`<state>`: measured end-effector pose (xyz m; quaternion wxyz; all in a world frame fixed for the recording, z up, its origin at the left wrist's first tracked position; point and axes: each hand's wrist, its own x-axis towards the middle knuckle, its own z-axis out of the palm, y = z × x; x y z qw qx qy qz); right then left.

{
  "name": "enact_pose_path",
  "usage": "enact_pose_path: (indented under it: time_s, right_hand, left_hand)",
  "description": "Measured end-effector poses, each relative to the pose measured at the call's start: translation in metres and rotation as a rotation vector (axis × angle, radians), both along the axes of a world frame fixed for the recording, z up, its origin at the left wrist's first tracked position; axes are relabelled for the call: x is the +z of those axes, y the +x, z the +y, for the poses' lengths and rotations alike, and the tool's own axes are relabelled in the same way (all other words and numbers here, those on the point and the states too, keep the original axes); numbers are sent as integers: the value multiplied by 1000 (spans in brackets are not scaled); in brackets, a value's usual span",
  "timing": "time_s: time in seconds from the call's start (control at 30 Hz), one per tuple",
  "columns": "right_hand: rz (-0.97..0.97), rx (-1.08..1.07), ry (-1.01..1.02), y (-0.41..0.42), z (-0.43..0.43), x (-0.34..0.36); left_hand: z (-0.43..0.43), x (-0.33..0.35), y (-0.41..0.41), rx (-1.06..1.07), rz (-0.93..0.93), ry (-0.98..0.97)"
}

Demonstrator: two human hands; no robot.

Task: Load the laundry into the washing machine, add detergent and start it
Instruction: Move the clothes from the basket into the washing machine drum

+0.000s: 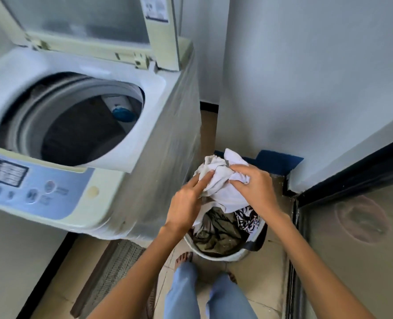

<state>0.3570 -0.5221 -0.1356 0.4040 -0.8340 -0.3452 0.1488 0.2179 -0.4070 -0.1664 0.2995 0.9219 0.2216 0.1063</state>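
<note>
Both your hands hold the white garment (223, 180) bunched just above the laundry basket (225, 255): your right hand (253, 189) is clenched on its right side, your left hand (188, 201) pinches its left edge. The washing machine drum (80, 125) lies open up and left of the basket, nearer your left hand.

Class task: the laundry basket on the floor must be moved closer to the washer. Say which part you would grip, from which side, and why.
Grip the dark strap handle on the laundry basket, coming from the person's right. It hangs outside the rim, clear of the clothes, and the washing machine crowds the left side. The white cloth should leave both hands first.
</note>
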Motion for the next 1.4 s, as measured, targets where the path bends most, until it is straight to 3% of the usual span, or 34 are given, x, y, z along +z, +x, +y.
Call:
enact_pose_path:
  time_s: [0.3,0.5,1.1,1.2,1.27,1.33,1.4]
  right_hand:
    - [-51,110,303,-6,50,110]
    - [-21,183,491,-28,118,165]
    - [162,197,570,-95,354,153]
    - [184,163,510,-88,378,136]
    - [157,155,365,-77,388,117]
    - [137,195,93,-68,391,94]
    - [120,223,-68,-62,390,73]
  left_hand:
    - [38,109,-15,99,-209,279]
    - [99,158,-36,178,-338,331]
    - [333,157,-106,120,-378,344]
    - [364,134,-95,107,-257,307]
    - [381,115,-83,31,-5,267]
    - [391,96,-73,-44,331,248]
    - [392,86,-70,-71,470,249]
